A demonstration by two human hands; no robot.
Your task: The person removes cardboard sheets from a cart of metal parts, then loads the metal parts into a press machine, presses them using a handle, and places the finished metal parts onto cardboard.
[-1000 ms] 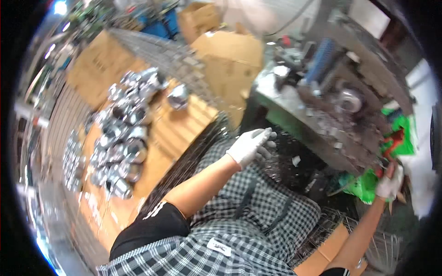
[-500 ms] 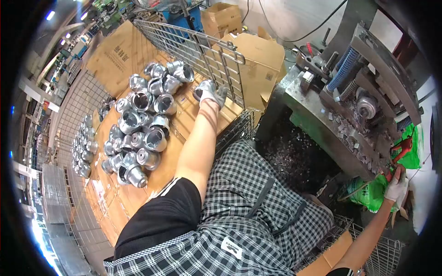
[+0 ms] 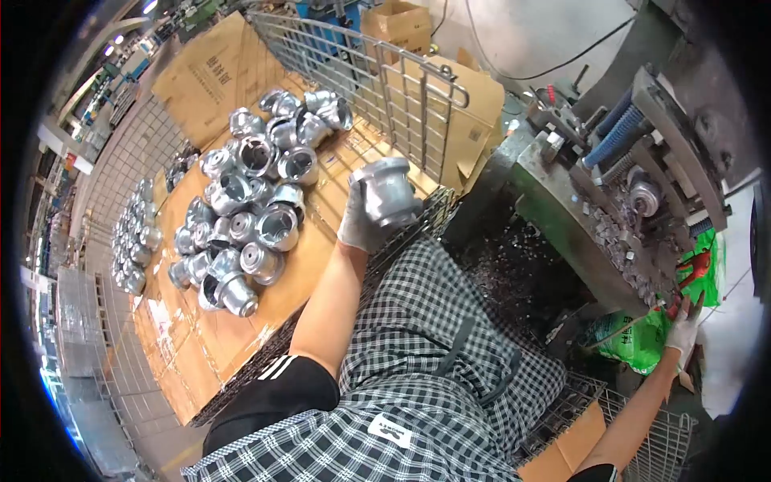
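My left hand (image 3: 361, 221), in a pale glove, grips a silvery metal cup-shaped casting (image 3: 387, 193) by its side, raised over the near edge of the cardboard. On that cardboard (image 3: 265, 329) several similar metal castings (image 3: 241, 217) lie in a heap, some with their hollow ends showing. Far to the right, my gloved right hand (image 3: 683, 328) has its fingers stretched out and apart beside a red handle (image 3: 697, 267). Whether the fingertips touch the handle cannot be made out. Green bags (image 3: 638, 341) lie behind and beside this hand.
A machine (image 3: 586, 213) with blue springs stands at the right, metal chips along its bed and a round metal part (image 3: 642, 195) mounted in it. Wire mesh (image 3: 401, 96) borders the cardboard. Cardboard boxes (image 3: 397, 28) stand behind. More castings (image 3: 135, 241) lie far left.
My left hand has lifted the casting off the cardboard and brought it nearer to me. My right hand's fingers have straightened and spread by the red handle. The view has shifted slightly.
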